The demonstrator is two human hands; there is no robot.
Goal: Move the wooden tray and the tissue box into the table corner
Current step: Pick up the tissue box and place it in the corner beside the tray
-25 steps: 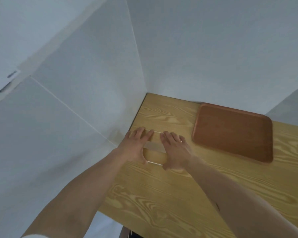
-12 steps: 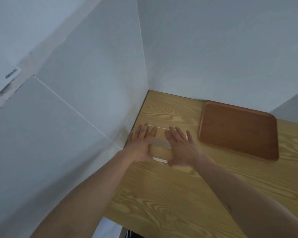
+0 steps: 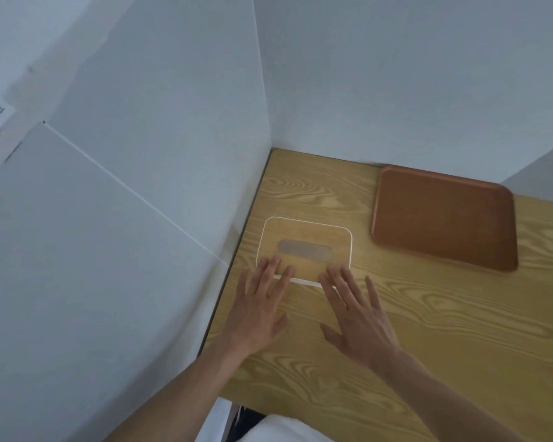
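The tissue box has a light wood lid, a white rim and a grey slot. It lies near the left wall, a little short of the table corner. The reddish-brown wooden tray rests flat against the back wall, to the right of the box. My left hand hovers at the box's near left corner with fingers spread, fingertips over its edge. My right hand is spread open at the near right corner, fingertips at the rim. Neither hand grips anything.
The pale wooden table meets white walls on the left and at the back. The table's front edge runs along the bottom, with something white below it.
Both hands have pulled back toward me off the box top, which is now uncovered. The box sits where it was; the tray has not moved.
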